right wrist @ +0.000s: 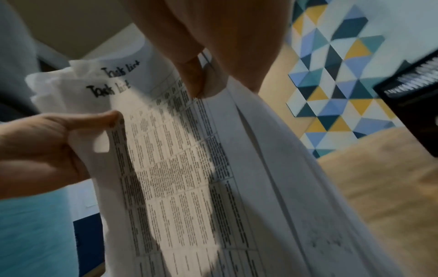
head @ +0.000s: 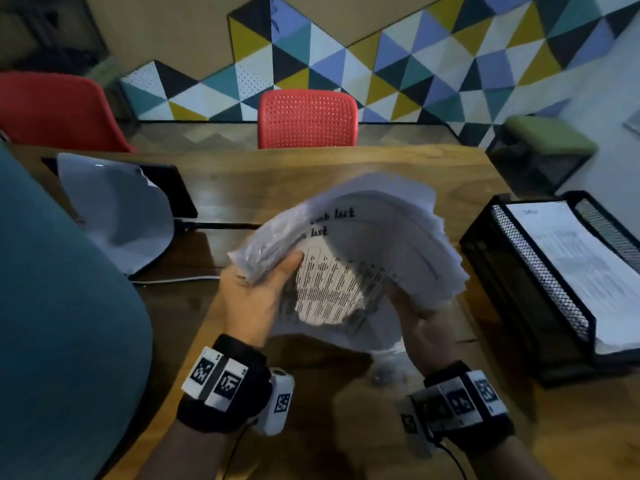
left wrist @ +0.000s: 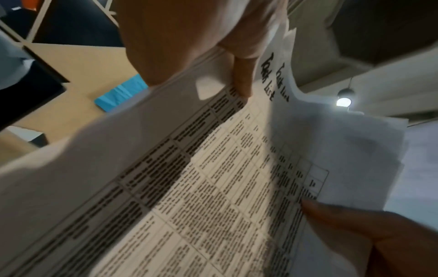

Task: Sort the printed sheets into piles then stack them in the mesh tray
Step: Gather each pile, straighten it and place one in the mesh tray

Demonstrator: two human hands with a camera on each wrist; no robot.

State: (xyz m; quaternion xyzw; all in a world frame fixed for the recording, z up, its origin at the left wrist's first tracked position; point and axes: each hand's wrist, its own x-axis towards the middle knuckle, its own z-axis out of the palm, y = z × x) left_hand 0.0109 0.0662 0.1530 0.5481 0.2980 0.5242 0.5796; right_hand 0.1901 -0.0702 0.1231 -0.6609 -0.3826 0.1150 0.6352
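Observation:
A thick fanned stack of printed sheets (head: 349, 258) is held above the wooden table, bent into a trough. Sheets headed "Task list" (left wrist: 272, 80) show behind a page with a dense table (right wrist: 175, 168). My left hand (head: 256, 292) grips the stack's left edge, thumb on top. My right hand (head: 412, 313) pinches the right side, its fingers (right wrist: 194, 78) curled round the edge. The black mesh tray (head: 540, 296) stands at the right with a pile of sheets (head: 568, 261) in it.
A white paper (head: 121, 216) lies over a dark tablet (head: 173, 192) at the left, with a cable beside it. Two red chairs (head: 308, 119) stand beyond the table (head: 346, 174). A green stool (head: 547, 136) sits at the far right. A teal sleeve fills the left.

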